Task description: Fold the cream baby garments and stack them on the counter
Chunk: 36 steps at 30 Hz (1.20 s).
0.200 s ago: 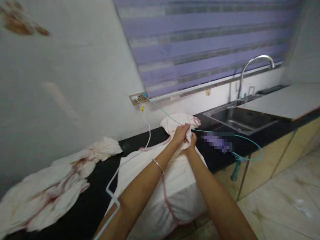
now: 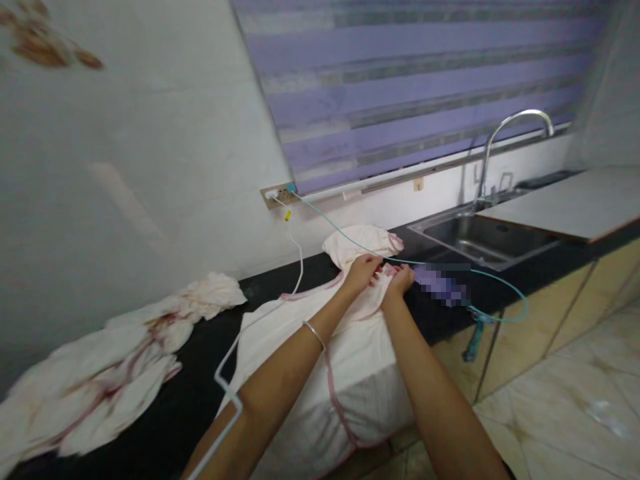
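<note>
So the right hand (image 2: pixel 400 281) has its fingers closed on the pink-trimmed edge of a white cloth (image 2: pixel 360 360), probably since a loose edge is the easiest bit to pinch. Left hand (image 2: pixel 361 273) is just beside it, fingers curled down at the same cloth, but I can't tell if they're actually gripping. The cloth is spread over the black worktop (image 2: pixel 205 353) and droops over the front, I'd guess just because it's too big for the surface. Bunched white fabric (image 2: pixel 356 241) sits behind the hands; no idea if it's the same piece. A white cable (image 2: pixel 301 263) drops from the wall socket (image 2: pixel 281 195), a green one (image 2: pixel 520 293) loops right, near the sink (image 2: pixel 480 240). Over left there's a crumpled, stained cloth (image 2: pixel 130 363), well apart from the hands.
</note>
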Available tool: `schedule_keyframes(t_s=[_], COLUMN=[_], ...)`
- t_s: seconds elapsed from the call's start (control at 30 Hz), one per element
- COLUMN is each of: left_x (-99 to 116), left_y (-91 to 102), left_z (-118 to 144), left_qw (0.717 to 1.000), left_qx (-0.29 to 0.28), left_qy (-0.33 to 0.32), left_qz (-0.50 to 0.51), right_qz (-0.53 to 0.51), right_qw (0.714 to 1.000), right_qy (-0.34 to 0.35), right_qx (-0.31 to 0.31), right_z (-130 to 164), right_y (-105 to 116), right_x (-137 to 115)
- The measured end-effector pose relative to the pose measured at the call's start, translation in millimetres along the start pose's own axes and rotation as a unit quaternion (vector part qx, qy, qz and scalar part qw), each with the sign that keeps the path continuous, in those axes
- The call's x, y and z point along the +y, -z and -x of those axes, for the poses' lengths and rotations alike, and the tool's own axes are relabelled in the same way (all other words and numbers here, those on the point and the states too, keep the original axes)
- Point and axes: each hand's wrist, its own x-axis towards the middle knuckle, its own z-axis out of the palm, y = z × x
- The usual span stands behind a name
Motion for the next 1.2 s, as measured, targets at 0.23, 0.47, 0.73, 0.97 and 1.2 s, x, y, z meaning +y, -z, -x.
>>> schedule_keyframes(t_s=[0.23, 0.47, 0.73, 0.97, 1.2], left_x=[-12.7, -43.4, -88.1, -110.5, -129.0], left_y=[29.6, 61.4, 99.0, 140.9, 191.6], left_z=[33.7, 108.5, 142.6, 167.0, 192.2], left_qw=[0.965, 0.886, 0.838, 0.813, 0.794], left_qx=[0.032, 0.026, 0.039, 0.04, 0.074], left_qy=[-0.074, -0.076, 0.037, 0.082, 0.096], left_qz=[-0.251, -0.457, -0.543, -0.576, -0.596], right_qz=[0.106, 0.273, 0.438, 0.556, 0.539], right_qw=[0.967, 0.851, 0.677, 0.54, 0.433], right_qy=[0.189, 0.447, 0.444, 0.383, 0.396], right_qx=[0.136, -0.036, -0.39, -0.502, -0.605], right_z=[13.7, 54.2, 105.8, 88.4, 40.1], right_y=[6.7, 8.9, -8.7, 31.7, 74.7], right_x=[-23.9, -43.6, -34.2, -27.3, -58.1])
